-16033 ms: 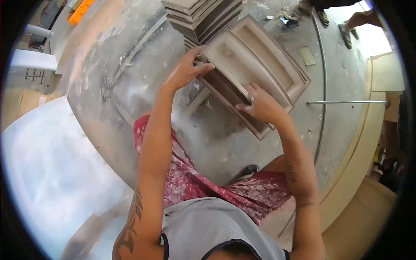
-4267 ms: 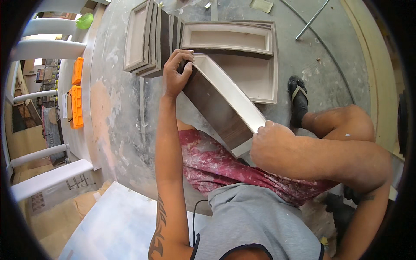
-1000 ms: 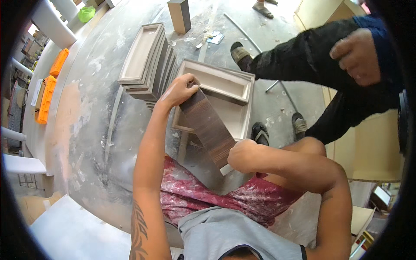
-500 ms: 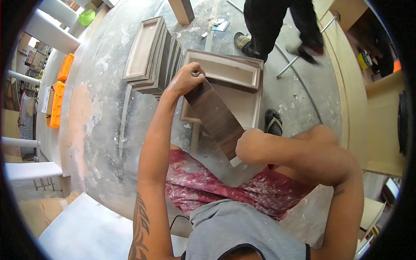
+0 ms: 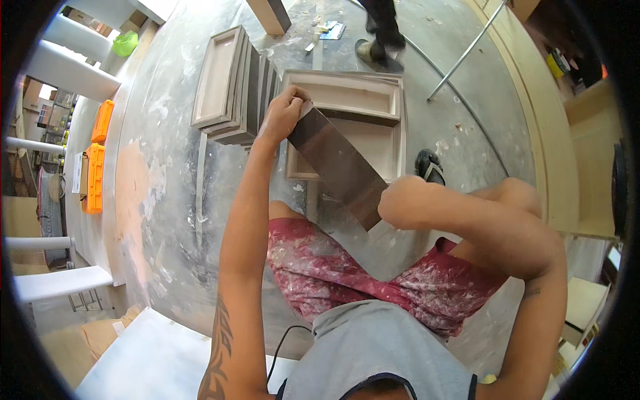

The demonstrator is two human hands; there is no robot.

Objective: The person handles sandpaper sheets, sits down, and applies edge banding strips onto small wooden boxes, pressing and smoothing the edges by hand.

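You are seated on a dusty concrete floor [image 5: 167, 187], seen from above, with a long dark wooden panel [image 5: 339, 167] held slantwise in front of you. By the look of it, you are in the middle of handling or fitting this panel over the pale, shallow wooden tray frame [image 5: 393, 127] that lies flat on the floor beyond your knees. The panel runs from its far end, above the near left part of the frame, down to its near end by your right knee.

Your left hand [image 5: 283, 113] reaches forward on a nearly straight arm, and its fingers are closed around the panel's far end. Your right hand [image 5: 403, 200] is balled tight on the near end, fingers curled under so that they are mostly hidden; the elbow is sharply bent and the forearm comes in from the right.

To move on, you would likely need both grips to stay firm and the panel to be lined up with the frame's edge.

A stack of similar frames [image 5: 230, 87] stands on edge just left of your left hand. Another person's foot [image 5: 377, 53] stands beyond the frame.
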